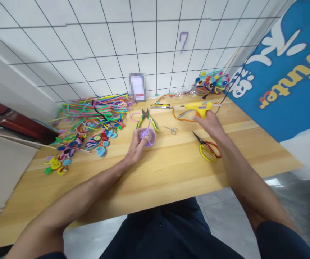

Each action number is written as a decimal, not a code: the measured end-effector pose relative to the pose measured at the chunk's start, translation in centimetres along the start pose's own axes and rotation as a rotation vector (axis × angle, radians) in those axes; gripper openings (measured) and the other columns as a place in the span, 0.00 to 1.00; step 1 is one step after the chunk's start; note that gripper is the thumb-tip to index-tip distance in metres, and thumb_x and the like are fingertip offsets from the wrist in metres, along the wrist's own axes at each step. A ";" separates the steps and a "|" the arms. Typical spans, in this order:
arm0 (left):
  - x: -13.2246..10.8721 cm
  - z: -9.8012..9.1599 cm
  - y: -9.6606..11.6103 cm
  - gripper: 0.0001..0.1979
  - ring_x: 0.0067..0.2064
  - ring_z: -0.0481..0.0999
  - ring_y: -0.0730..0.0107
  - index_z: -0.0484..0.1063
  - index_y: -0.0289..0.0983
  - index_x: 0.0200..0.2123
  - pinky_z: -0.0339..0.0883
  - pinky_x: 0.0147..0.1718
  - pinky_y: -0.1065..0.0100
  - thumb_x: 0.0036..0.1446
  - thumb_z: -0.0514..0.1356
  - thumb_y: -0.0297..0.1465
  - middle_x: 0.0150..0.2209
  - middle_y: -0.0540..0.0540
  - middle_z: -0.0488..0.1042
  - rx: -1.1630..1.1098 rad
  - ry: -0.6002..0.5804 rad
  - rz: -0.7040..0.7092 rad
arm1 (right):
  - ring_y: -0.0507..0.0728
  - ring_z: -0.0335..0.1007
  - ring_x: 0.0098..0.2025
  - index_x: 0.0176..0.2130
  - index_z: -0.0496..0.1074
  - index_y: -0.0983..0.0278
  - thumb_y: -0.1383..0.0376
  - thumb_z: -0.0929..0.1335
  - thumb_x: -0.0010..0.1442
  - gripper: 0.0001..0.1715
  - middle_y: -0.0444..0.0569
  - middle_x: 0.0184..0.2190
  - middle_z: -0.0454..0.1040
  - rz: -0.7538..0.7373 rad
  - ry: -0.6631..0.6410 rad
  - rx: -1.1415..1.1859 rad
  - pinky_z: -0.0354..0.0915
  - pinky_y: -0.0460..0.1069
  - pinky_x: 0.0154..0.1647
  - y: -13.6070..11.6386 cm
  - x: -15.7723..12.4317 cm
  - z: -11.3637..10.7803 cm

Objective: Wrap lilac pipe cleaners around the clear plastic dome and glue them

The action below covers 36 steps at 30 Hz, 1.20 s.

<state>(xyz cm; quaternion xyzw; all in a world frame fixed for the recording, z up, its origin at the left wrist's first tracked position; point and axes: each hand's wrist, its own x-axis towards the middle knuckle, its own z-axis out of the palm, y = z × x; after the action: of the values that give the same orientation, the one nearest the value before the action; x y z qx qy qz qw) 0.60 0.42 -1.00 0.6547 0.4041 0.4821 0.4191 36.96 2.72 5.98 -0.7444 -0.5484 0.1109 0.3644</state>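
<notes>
My left hand (137, 145) is closed around a purple coiled pipe-cleaner piece (151, 137), round in shape, with one strand sticking up from it. My right hand (211, 125) grips the handle of a yellow glue gun (198, 106), its nozzle pointing left above the table. Just behind the purple piece lie pliers (145, 117) with green and yellow handles. Between my hands are small scissors (173, 131). Closer to me, below the right hand, rest larger scissors (208, 149) with red and yellow handles.
Colourful pipe cleaners (95, 111) and small craft pieces (98, 142) are heaped on the left of the wooden table (160, 172). A yellow cutter (160, 105) lies near the tiled wall, by a blurred phone-like object (137, 88). Colourful pompom crafts (211, 83) fill the back right corner.
</notes>
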 end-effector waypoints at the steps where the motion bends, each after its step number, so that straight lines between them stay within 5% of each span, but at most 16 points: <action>1: 0.0 0.0 -0.1 0.21 0.51 0.75 0.62 0.63 0.45 0.60 0.73 0.52 0.60 0.73 0.59 0.49 0.51 0.46 0.73 0.002 0.032 -0.004 | 0.65 0.81 0.42 0.46 0.80 0.61 0.48 0.76 0.57 0.24 0.54 0.42 0.86 -0.014 -0.014 0.042 0.75 0.57 0.46 -1.7 -1.1 0.6; 5: -0.1 0.0 -0.2 0.21 0.51 0.75 0.62 0.62 0.46 0.60 0.73 0.51 0.61 0.73 0.60 0.49 0.51 0.46 0.73 -0.029 0.061 -0.020 | 0.64 0.79 0.36 0.36 0.78 0.59 0.46 0.79 0.53 0.22 0.50 0.31 0.82 -0.156 -0.039 0.129 0.74 0.56 0.42 -7.0 -5.5 3.2; 8: -0.5 -0.1 0.1 0.23 0.53 0.76 0.61 0.62 0.45 0.61 0.74 0.53 0.58 0.73 0.61 0.50 0.53 0.45 0.73 -0.041 0.034 -0.019 | 0.64 0.79 0.35 0.32 0.77 0.58 0.51 0.78 0.55 0.15 0.48 0.27 0.78 -0.247 -0.048 0.127 0.73 0.55 0.40 -8.1 -7.5 4.7; 18: -0.6 -0.6 0.8 0.24 0.61 0.75 0.57 0.58 0.46 0.62 0.74 0.60 0.53 0.74 0.59 0.51 0.61 0.42 0.71 -0.050 -0.060 -0.038 | 0.66 0.79 0.36 0.33 0.75 0.57 0.58 0.74 0.56 0.07 0.52 0.30 0.80 -0.357 -0.008 0.041 0.72 0.55 0.36 -6.9 -8.1 7.2; 36: -0.7 -1.1 0.7 0.23 0.59 0.72 0.57 0.58 0.48 0.62 0.72 0.62 0.53 0.75 0.58 0.52 0.59 0.43 0.68 0.021 -0.094 -0.042 | 0.65 0.76 0.39 0.36 0.72 0.57 0.67 0.73 0.56 0.08 0.52 0.34 0.79 -0.356 -0.125 0.150 0.67 0.57 0.41 -6.8 -8.2 7.3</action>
<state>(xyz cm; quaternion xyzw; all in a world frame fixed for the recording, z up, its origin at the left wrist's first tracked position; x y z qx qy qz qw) -0.54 -0.26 -0.34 0.6723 0.4029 0.4377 0.4406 24.82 -0.66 3.42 -0.5982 -0.6832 0.1314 0.3977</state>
